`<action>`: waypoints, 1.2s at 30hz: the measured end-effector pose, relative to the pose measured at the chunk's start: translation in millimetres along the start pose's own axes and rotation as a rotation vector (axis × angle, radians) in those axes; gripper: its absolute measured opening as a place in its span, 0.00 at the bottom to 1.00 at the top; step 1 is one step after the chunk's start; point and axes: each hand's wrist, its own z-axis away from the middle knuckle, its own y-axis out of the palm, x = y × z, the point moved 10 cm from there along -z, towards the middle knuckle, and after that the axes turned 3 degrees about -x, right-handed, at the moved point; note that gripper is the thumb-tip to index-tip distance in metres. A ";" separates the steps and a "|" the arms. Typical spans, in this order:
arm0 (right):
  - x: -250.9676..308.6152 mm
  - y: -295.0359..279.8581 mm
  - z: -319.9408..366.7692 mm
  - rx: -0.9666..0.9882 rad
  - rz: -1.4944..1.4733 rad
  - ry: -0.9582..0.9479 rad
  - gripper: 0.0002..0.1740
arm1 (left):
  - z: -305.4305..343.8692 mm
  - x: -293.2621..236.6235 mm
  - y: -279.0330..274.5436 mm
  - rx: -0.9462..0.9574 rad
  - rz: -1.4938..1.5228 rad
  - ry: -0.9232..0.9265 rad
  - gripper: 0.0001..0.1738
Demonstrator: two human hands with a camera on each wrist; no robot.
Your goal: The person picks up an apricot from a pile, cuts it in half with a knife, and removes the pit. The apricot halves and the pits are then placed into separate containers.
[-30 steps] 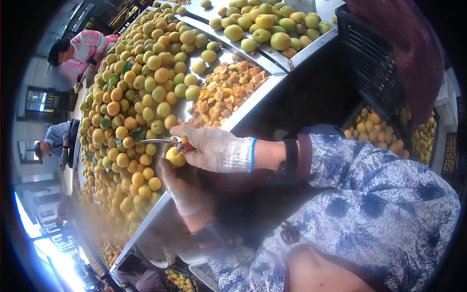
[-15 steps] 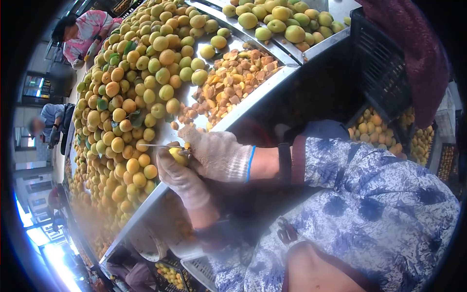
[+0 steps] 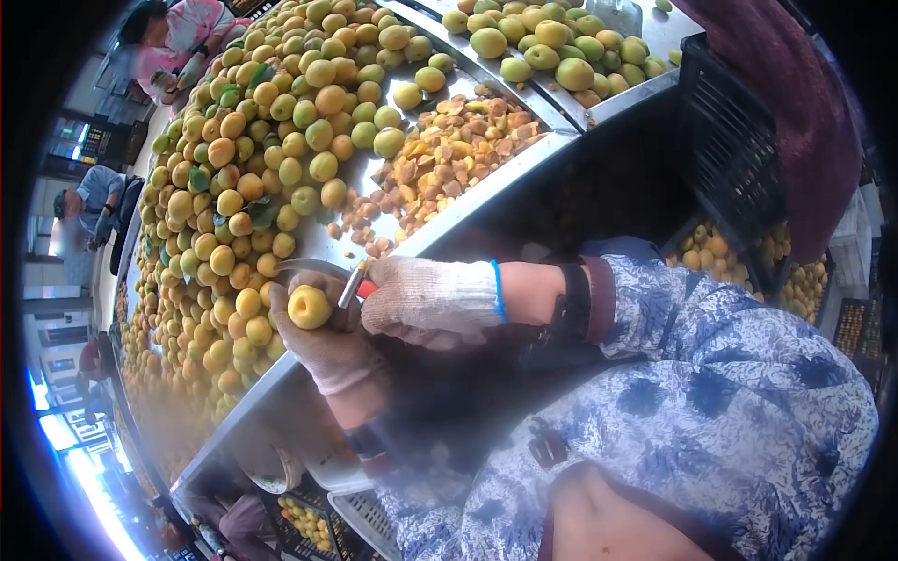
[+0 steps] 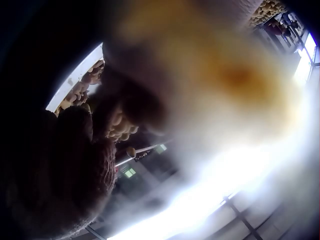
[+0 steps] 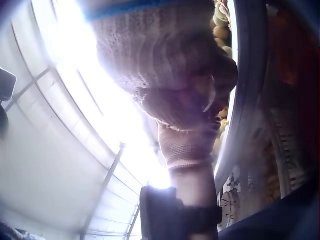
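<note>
In the head view, my gloved left hand [image 3: 332,360] holds a yellow apricot [image 3: 309,307], with a small dark dimple on the side facing the camera. Close beside it, my gloved right hand [image 3: 430,294] grips a knife by its red handle [image 3: 367,289]. A metal collar shows beyond the handle, and the thin curved blade [image 3: 304,265] passes behind the top of the left hand. A yellow-orange blur fills much of the left wrist view, near the curled gloved fingers [image 4: 75,165]. The right wrist view shows the right glove [image 5: 155,60] with the left hand's cuff [image 5: 187,155] beyond.
A large heap of apricots [image 3: 243,187] covers the metal table, beside a pile of cut apricot pieces [image 3: 458,150]. Greener apricots [image 3: 552,47] lie in the tray beyond a divider. Black crates [image 3: 730,122] stand at the right; two people work along the far side.
Both hands held the apricot and knife close together earlier. Now the left hand has shifted left with the apricot turned toward the camera, and the knife handle has come off the fruit.
</note>
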 end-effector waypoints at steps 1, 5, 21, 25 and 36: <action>-7.6 5.1 -3.4 0.005 0.002 -0.001 0.12 | 2.1 8.5 13.6 0.129 0.283 -0.158 0.23; 45.6 -11.4 27.6 -0.456 0.619 -0.464 0.35 | 0.2 10.1 15.3 0.136 0.245 -0.167 0.26; 37.4 -2.8 16.6 -0.532 0.778 -0.389 0.36 | 9.0 9.0 12.0 -0.073 0.160 -0.057 0.33; 46.0 -27.7 10.1 -0.566 0.734 -0.272 0.33 | 10.2 3.3 24.2 -0.170 0.107 0.045 0.31; 46.6 -22.0 16.0 -0.513 0.879 -0.309 0.33 | 9.6 2.8 24.5 0.021 0.044 0.007 0.33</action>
